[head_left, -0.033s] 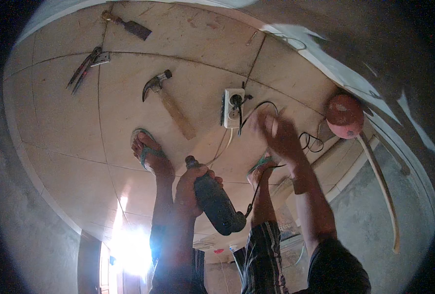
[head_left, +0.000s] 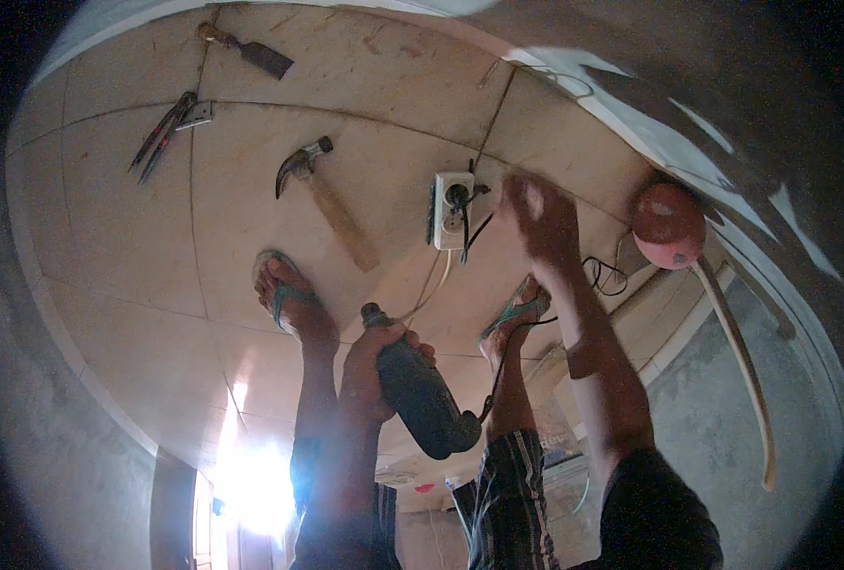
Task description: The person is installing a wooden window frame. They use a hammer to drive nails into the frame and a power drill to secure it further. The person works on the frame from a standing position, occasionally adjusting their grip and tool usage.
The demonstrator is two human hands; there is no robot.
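Nothing moved: left hand [head_left: 374, 366] holds drill [head_left: 422, 399].

left hand [head_left: 376, 366] clenched tight in a grip, forearm raised; right hand [head_left: 539, 220] open, fingers loosely spread, arm extended forward.

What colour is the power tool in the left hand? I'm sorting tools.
Dark green power tool, seen in the head view.

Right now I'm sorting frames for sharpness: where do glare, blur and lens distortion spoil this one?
Head view: glare burns out the floor beside the left forearm; the right hand is motion-blurred, while the left hand and power tool look sharper; tile joints bow toward the dark fisheye rim.
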